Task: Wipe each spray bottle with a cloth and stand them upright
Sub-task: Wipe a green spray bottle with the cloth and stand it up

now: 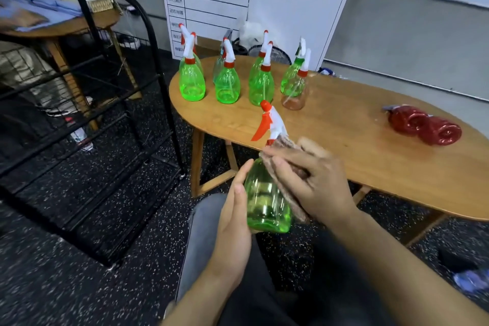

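Speckled black flooring runs under an oval wooden table (344,124), with a white planning board (264,2) leaning on the grey wall behind it. Straight fingers of the left hand (232,222) lie flat along the left side of a green spray bottle (264,204), supporting it without curling round it. Fingers of the right hand (312,182) curl over a brownish cloth (288,151), pressing it against the bottle's shoulder and right side. This bottle is translucent green and looks empty, with a white spray head, an orange trigger and an orange nozzle tip; it is held off the table, in front of its near edge and above the person's lap, tilted slightly with the head pointing away. On the tabletop's far left end stand upright green bottles (227,82) in rows, with one clear, faintly orange bottle (295,92) just beside them at the right. Near the right end, well apart, two red bottles (423,124) lie on their sides, touching each other. A black metal rack (111,103) stands at the left.
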Action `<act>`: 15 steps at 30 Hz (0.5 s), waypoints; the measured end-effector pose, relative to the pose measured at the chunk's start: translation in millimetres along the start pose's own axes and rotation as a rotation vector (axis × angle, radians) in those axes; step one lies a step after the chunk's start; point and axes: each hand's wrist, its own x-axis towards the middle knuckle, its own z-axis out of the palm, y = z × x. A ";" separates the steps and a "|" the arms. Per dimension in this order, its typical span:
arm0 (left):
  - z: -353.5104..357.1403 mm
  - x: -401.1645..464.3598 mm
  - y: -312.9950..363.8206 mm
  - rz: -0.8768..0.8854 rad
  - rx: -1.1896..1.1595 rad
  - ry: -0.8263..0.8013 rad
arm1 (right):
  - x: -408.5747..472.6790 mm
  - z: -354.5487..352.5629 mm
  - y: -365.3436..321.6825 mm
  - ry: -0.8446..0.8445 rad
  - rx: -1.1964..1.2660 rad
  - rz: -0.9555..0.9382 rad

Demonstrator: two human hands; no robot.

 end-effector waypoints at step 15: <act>1.4 -1.5 -1.3 -0.028 -0.019 -0.037 | -42.5 -6.5 -9.3 -0.062 -0.124 -0.362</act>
